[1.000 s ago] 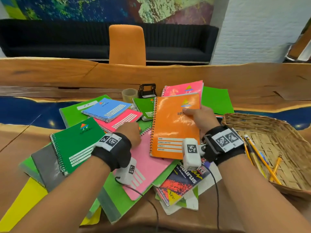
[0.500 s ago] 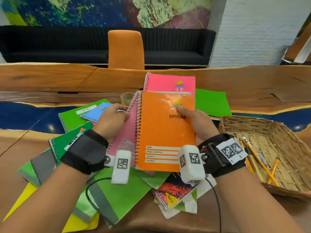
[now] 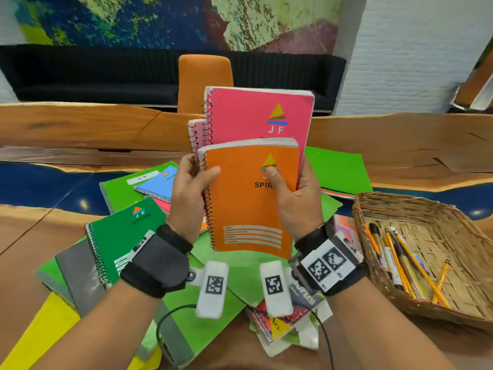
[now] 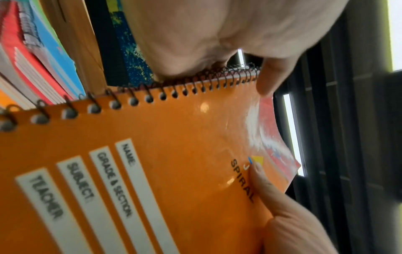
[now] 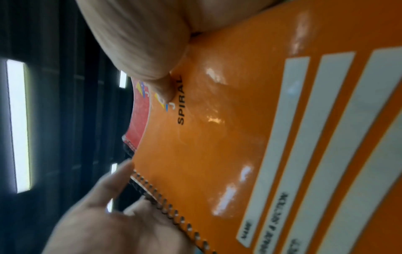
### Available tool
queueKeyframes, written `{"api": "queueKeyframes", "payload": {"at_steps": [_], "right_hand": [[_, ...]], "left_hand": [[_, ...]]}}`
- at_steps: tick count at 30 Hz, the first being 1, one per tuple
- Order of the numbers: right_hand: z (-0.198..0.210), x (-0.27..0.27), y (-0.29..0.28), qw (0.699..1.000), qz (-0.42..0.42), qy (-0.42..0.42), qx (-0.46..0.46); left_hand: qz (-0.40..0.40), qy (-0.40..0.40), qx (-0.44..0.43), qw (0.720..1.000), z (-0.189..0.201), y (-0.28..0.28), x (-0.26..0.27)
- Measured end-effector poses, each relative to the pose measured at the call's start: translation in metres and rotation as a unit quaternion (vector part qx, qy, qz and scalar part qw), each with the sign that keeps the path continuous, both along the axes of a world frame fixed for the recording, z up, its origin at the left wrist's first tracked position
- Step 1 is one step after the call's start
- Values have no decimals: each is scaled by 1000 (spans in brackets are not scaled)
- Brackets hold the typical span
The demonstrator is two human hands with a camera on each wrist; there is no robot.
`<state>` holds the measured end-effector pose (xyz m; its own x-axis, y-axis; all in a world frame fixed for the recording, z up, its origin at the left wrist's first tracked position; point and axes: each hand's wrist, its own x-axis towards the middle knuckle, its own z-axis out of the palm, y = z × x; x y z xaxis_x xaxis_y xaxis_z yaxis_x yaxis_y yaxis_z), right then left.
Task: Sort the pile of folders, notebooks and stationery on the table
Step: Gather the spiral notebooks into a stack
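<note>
1. Both hands hold a stack of spiral notebooks upright above the pile, clear of the table (image 3: 80, 134)
2. Left hand (image 3: 188, 193): fingers curled round the spiral edge, thumb on the cover of the orange notebook (image 3: 250, 204)
3. Right hand (image 3: 296, 206): thumb pressed on the orange cover near the logo, fingers wrapped behind the stack
4. Orange notebook is nearest; a large pink notebook (image 3: 256, 116) stands behind it and higher, a second pink one (image 3: 196, 132) peeks out on the left
5. Below: green notebook (image 3: 125, 233) near left, blue notebook (image 3: 160, 182) further back, green folders under them
6. Wicker basket (image 3: 416, 206) at right holds pencils and pens
</note>
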<state>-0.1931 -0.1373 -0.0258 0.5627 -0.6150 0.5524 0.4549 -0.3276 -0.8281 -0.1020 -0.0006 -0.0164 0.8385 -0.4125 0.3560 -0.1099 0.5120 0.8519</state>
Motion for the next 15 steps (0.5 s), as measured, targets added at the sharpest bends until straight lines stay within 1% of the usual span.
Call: {"api": "queueKeyframes", "payload": {"at_steps": [3, 5, 7, 11, 13, 15], "right_hand": [[-13, -3, 2, 1000, 14, 9, -24], [-21, -4, 2, 999, 40, 17, -14], [-26, -4, 2, 999, 46, 22, -7], [-21, -9, 5, 999, 43, 9, 22], [-14, -10, 7, 998, 46, -20, 38], [-6, -10, 9, 998, 36, -28, 43]], "left_hand": [[57, -52, 36, 996, -17, 3, 0], [87, -85, 48, 991, -26, 4, -3], [101, -105, 49, 988, -31, 3, -6], [71, -117, 48, 989, -32, 6, -9], [53, -105, 73, 990, -35, 9, -7], [45, -88, 99, 990, -42, 11, -6]]}}
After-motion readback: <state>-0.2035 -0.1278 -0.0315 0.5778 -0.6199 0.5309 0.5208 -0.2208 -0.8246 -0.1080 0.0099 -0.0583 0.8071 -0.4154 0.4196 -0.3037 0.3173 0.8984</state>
